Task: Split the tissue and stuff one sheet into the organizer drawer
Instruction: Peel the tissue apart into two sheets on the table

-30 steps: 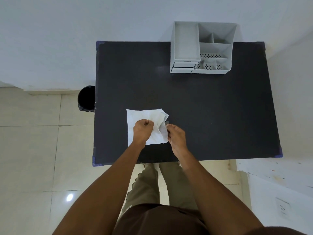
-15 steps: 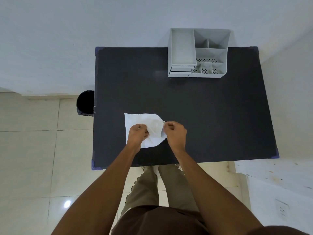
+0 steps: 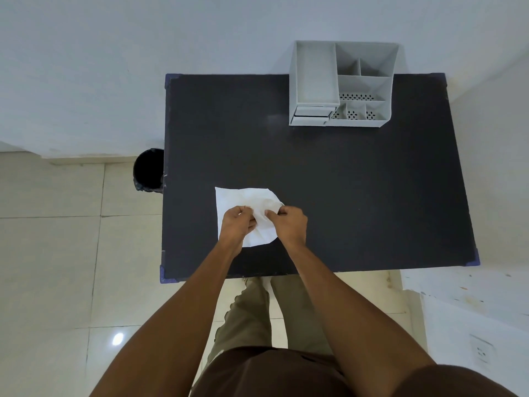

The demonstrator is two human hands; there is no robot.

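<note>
A white tissue (image 3: 243, 197) lies on the black table (image 3: 343, 181) near its front left. My left hand (image 3: 236, 224) and my right hand (image 3: 289, 224) sit over the tissue's right part, both pinching its crumpled right edge with the fingertips close together. The rest of the sheet lies flat to the left. A grey desk organizer (image 3: 342, 84) stands at the table's far edge, its small drawers (image 3: 312, 116) at the lower left of its front, apparently shut.
A black waste bin (image 3: 148, 170) stands on the tiled floor against the table's left side. A white wall runs behind the table and another white surface lies to the right. My legs are below the table's front edge.
My right hand has moved up and left onto the tissue's right edge, closer to my left hand. The tissue's right corner has folded inwards. The camera view shifted slightly.
</note>
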